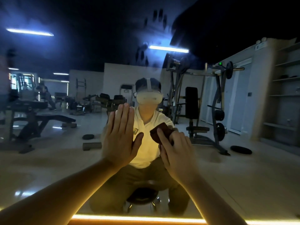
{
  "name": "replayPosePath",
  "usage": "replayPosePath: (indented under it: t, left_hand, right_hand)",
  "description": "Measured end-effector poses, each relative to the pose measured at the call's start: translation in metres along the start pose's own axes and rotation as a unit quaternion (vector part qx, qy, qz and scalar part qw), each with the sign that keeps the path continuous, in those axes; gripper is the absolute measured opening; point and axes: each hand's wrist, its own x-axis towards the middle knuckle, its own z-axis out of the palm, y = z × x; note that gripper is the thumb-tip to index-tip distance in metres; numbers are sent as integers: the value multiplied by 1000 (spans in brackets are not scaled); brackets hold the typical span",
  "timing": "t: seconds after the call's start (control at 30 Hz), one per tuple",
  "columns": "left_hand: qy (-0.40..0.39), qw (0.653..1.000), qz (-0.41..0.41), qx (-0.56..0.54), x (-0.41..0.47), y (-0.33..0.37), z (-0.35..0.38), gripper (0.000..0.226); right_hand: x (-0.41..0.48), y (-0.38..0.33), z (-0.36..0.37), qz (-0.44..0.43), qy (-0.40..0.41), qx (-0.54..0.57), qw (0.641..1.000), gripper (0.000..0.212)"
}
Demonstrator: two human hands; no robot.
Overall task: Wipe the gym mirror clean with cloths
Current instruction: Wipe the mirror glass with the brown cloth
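Observation:
The gym mirror [68,159] fills the view and reflects the gym and a seated person in a white shirt and headset. My left hand [121,137] lies flat against the glass with straight fingers together. To its right, my right hand [175,153] presses a dark red-brown cloth [159,131] onto the mirror, its fingers lying over the cloth. Handprint smudges [155,18] and a hazy film show on the upper glass.
A glowing yellow light strip [138,219] runs along the mirror's lower edge. Reflected in the glass are weight benches [43,119] at left, a rack machine [217,101] at right, shelves at far right, and a round stool [142,195] under the person.

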Motion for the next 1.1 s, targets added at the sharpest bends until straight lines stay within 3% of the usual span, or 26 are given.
replayPosePath:
  t: [0.2,0.37,0.57,0.77,0.87,1.0,1.1]
  left_hand:
    - [0,1000,1,-5,-1,0,0,77]
    - [-14,1000,-2,11,0,1,0,79]
    - [-18,1000,-1,22,-2,0,-1,78]
    - [-23,999,31,16,-9,-8,-1,76]
    - [-47,996,72,14,-16,-22,-3,77]
    - [-109,967,227,48,-21,-83,-28,72]
    - [-120,965,221,75,-28,-144,-55,73]
  right_hand:
    - [-11,-34,7,175,33,77,981,57]
    - [-13,-42,9,197,49,115,972,64]
    - [-9,-44,15,220,115,151,957,59]
    - [2,-64,19,319,211,189,905,47]
    - [10,-86,29,376,217,194,880,44]
    - [6,-136,48,318,170,168,918,43]
    - [-2,-172,55,182,89,160,966,52]
